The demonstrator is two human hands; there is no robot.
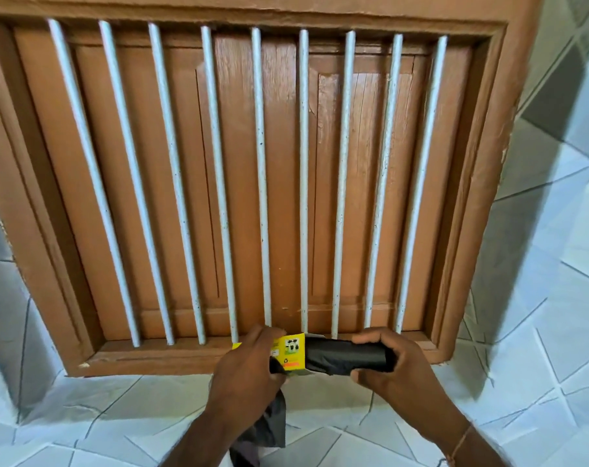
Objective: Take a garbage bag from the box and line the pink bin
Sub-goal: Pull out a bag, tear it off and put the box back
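Observation:
My left hand [249,369] grips a small yellow box [291,352] of garbage bags, held in front of a window sill. A black roll of bags [345,355] sticks out of the box's right end, and my right hand [394,365] grips that roll's free end. A loose black bag [269,429] hangs down below my left hand. The pink bin is not in view.
Straight ahead is a brown wooden window frame [468,230] with shut shutters behind white vertical bars [261,180]. Its sill [151,357] lies just behind my hands. White tiled wall [539,298] surrounds the frame on both sides and below.

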